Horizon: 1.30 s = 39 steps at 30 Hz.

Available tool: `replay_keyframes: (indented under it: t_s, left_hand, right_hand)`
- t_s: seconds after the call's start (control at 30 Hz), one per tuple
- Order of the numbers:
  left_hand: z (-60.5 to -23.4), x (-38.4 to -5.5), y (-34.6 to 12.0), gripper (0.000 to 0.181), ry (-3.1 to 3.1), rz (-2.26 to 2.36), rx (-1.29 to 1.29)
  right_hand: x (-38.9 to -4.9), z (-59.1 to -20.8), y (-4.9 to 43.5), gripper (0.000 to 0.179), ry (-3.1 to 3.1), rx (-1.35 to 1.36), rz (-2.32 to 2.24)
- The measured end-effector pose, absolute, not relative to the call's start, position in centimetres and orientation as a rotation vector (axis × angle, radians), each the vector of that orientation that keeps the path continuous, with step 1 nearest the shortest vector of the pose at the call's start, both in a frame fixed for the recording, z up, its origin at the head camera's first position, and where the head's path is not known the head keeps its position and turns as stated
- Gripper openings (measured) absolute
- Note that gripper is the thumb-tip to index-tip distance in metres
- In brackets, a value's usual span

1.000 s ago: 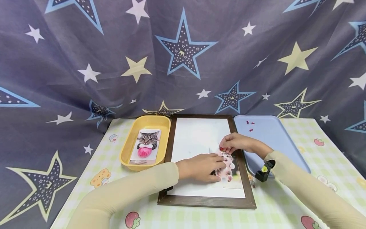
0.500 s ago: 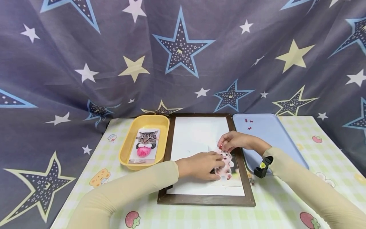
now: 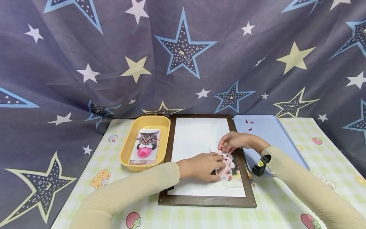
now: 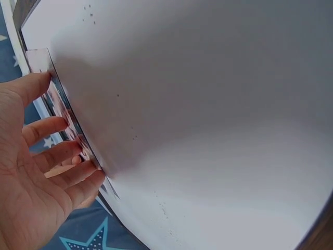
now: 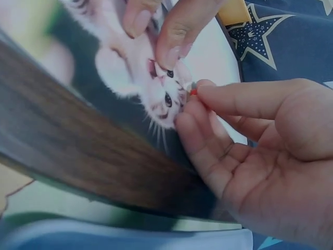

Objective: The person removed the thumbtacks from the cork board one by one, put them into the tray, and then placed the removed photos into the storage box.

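A kitten photo (image 3: 228, 164) lies on the lower right of a white board (image 3: 197, 135) with a dark brown frame (image 3: 206, 201). My left hand (image 3: 201, 167) rests on the photo with its fingers spread and fairly straight; in the left wrist view its fingertips (image 4: 96, 177) touch the photo's edge. My right hand (image 3: 235, 142) pinches a red push pin (image 5: 193, 91) between thumb and fingers, close over the top of the kitten's head. The pin's point is hidden by the fingers in the right wrist view.
Left of the frame stands a yellow basket (image 3: 125, 149) holding a cat photo (image 3: 145, 144) on top of other prints. A blue tray (image 3: 263, 127) on the right carries several red push pins (image 3: 250, 129). A checked cloth (image 3: 323, 152) covers the table, with a star-patterned curtain (image 3: 120, 38) behind.
Both hands stay nearly where they were. My right wrist has tilted slightly while the fingers keep the push pin at the top of the photo; the head view shifts a little.
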<state>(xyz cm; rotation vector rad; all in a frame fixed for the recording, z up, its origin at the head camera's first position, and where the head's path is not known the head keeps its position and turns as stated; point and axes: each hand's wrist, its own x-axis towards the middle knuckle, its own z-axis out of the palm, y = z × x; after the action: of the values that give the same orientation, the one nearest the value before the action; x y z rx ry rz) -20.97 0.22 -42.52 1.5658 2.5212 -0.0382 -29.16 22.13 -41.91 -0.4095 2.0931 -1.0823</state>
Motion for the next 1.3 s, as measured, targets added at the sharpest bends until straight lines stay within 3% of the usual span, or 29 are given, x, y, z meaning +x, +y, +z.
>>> replay_keyframes:
  t_s: [0.27, 1.3]
  left_hand:
    - [-42.5, -21.1, 0.3, 0.053, 2.531, -0.072, 1.576]
    - [-42.6, -21.0, 0.4, 0.05, 2.525, -0.057, 1.568]
  right_hand:
    - [-29.1, -41.4, 21.1, 0.01, 2.21, -0.457, -0.94]
    - [-29.6, -41.3, 21.4, 0.01, 2.084, -0.405, -1.01]
